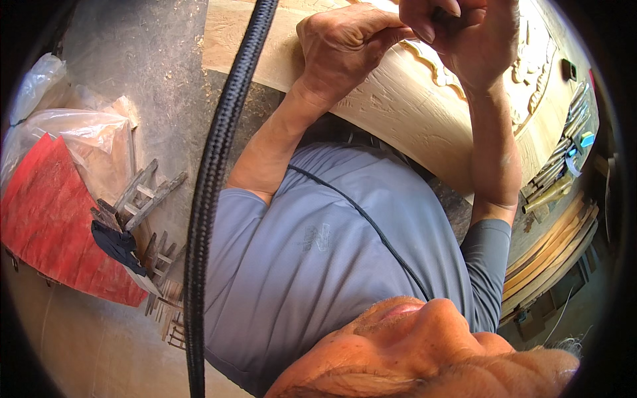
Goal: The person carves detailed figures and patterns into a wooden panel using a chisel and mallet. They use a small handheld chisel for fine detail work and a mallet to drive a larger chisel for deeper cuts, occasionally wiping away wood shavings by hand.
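Observation:
Both of my hands are raised over a pale wooden panel with a curved edge (398,107), at the top of the view. My left hand (341,47) has its thumb and forefinger pinched together, their tips meeting the fingers of my right hand. Curled fingers of my right hand (468,42) surround a dark gap; whether it holds a thin tool is hidden. Below and right of that hand, relief carving with scrolled edges (535,74) covers the panel. Several carving gouges or chisels (557,156) lie in a row beyond the panel's right end.
A black braided cable (219,144) crosses close to the camera. At right are stacked curved boards (550,253), a blue object (587,139) and a small dark block (568,69). To the left are a red sheet (64,219), clear plastic (89,127) and wooden stools (149,194).

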`<state>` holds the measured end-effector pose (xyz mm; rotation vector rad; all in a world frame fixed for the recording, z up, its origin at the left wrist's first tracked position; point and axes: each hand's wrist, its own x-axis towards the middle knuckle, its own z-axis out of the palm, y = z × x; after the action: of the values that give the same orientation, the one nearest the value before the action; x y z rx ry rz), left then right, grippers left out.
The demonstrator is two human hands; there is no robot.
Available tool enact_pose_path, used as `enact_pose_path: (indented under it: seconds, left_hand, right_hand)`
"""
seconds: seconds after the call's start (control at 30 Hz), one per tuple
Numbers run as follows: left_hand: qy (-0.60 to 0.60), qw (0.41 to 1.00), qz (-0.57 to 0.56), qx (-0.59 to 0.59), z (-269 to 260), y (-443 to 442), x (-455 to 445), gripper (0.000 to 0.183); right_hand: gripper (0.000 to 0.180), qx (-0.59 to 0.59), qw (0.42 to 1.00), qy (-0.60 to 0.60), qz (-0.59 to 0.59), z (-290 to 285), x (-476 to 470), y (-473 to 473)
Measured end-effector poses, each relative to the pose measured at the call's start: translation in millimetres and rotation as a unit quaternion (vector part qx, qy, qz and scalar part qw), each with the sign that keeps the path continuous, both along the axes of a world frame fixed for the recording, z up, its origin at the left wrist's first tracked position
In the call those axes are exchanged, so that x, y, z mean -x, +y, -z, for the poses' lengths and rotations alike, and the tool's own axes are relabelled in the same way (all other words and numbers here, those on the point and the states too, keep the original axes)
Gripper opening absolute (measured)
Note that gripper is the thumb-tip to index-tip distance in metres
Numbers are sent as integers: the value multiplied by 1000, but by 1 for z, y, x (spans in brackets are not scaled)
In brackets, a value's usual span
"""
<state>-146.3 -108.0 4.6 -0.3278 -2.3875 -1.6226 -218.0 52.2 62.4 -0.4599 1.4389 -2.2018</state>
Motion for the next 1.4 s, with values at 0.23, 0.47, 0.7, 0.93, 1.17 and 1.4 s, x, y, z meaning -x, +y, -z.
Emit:
enact_pose_path:
  seconds: [0.23, 0.47, 0.7, 0.93, 1.17, 1.4]
  left_hand:
    - [4, 1000, -10, -23, 0, 6, 1, 9]
    - [17, 999, 10, -43, 0, 9, 4, 11]
    - [49, 997, -52, -5, 10, 13, 0, 13]
    - [81, 993, -80, 1, 17, 18, -1, 18]
    - [98, 991, -88, 3, 22, 19, -2, 19]
    - [91, 992, -85, 11, 18, 18, -2, 19]
  right_hand:
    - [83, -14, 1000, -16, 8, -7, -1, 1]
    - [84, -7, 1000, 10, 7, -3, 1, 7]
    - [85, 12, 1000, -2, 15, 1, -2, 3]
    - [85, 7, 999, -12, 29, -1, -7, 6]
    - [85, -18, 999, 16, 24, -6, -8, 7]
    - [84, 12, 1000, 5, 13, -3, -7, 5]
